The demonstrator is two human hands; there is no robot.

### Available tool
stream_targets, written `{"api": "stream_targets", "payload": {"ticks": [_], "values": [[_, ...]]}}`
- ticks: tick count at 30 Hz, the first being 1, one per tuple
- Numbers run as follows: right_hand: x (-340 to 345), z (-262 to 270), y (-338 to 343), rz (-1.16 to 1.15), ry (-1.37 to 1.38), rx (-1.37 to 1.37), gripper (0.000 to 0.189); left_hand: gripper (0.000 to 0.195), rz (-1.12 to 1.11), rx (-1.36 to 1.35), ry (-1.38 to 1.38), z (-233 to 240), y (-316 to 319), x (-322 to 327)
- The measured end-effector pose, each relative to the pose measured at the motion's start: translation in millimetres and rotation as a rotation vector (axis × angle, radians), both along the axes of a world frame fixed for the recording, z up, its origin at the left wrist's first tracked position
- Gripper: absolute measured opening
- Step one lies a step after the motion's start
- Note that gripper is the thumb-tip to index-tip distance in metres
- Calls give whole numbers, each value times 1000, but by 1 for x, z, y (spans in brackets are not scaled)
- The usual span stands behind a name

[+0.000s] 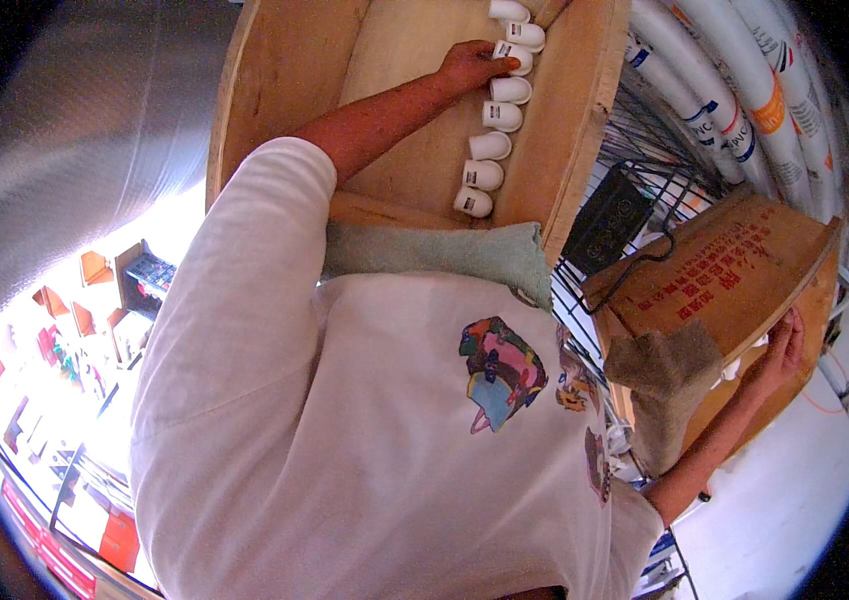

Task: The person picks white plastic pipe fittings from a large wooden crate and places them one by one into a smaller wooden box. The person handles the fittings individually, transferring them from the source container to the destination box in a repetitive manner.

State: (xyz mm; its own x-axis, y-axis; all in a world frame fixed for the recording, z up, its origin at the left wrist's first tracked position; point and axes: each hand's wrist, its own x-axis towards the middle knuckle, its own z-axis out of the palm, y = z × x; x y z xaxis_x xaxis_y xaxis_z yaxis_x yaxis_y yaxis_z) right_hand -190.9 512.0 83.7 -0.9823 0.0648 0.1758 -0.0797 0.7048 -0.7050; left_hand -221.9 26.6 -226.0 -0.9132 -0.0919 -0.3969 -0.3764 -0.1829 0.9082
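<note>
My left hand [481, 64] reaches into a wooden tray [394, 97], its thumb and fingers closed on a white plastic pipe fitting [512, 54]. That piece sits in a row of several similar white fittings [502, 116], most with small dark labels, along the tray's right side. On the right, my right hand [784, 349] is at the edge of a second wooden box [762, 405], beside a cardboard flap [724, 255] with red writing. Small white pieces show near its fingers; whether it grips one is unclear. A grey-brown cloth [664, 382] hangs over the box's near edge.
A greenish cloth [432, 251] lies over the tray's near edge, against my shirt. White PVC pipes [739, 97] stand at the upper right, near a black wire rack [664, 180] and a black box [608, 217]. Blurred orange and red items fill the bright area at the lower left.
</note>
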Motion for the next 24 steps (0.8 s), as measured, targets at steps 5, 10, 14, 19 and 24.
{"api": "stream_targets", "payload": {"ticks": [5,10,14,19,24], "values": [[-3,-3,11,-3,1,-19,28,42,-27,-111,12,-2,2,-2],[0,1,3,-36,-6,-4,29,44,-145,-117,6,5,-8,-4],[4,7,-9,-81,23,40,30,45,-171,-98,25,0,-11,-4],[7,32,-36,-121,-64,286,32,49,-220,56,-43,-16,-13,-11],[0,16,24,-112,-97,124,30,46,-357,-83,-201,13,-18,-16]]}}
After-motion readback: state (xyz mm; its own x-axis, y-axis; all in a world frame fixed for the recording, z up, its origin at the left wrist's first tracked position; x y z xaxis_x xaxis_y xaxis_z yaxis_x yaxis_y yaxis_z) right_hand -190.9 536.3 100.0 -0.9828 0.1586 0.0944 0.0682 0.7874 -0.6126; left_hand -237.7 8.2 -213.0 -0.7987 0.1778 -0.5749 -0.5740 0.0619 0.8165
